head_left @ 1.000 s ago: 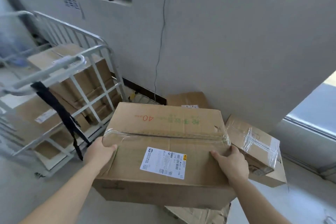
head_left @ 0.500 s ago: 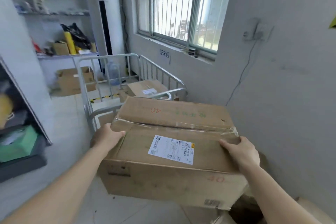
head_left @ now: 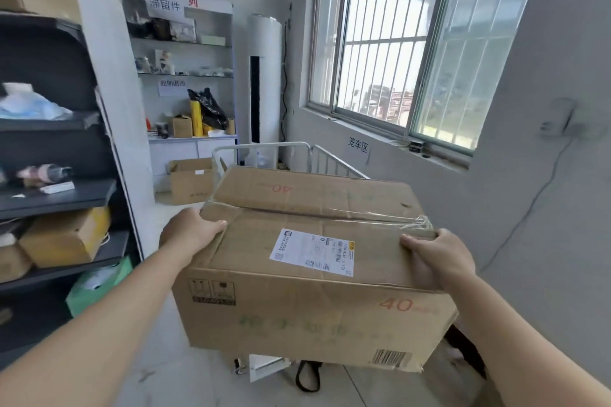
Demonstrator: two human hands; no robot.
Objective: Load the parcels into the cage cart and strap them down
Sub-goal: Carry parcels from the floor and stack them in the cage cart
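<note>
I carry a large brown cardboard parcel [head_left: 307, 274] in front of me, taped along its top and bearing a white shipping label. My left hand [head_left: 188, 235] grips its left top edge, thumb over the flap. On the opposite side, my right hand [head_left: 436, 258] grips the right top edge. Behind the parcel rise the white metal rails of the cage cart [head_left: 264, 147], mostly hidden by the box. Below the parcel's bottom edge a black strap [head_left: 307, 377] and a cart wheel [head_left: 239, 367] show.
Dark shelving [head_left: 56, 198] with boxes and packets stands at the left. An open cardboard box [head_left: 190, 180] sits on the floor ahead. A white shelf unit [head_left: 185, 76] and a tall white air conditioner [head_left: 264, 82] line the far wall. A barred window [head_left: 413, 43] is on the right.
My view has swung left and up from the parcel pile by the wall toward the cage cart. The parcel stays held in both hands and now covers most of the cart.
</note>
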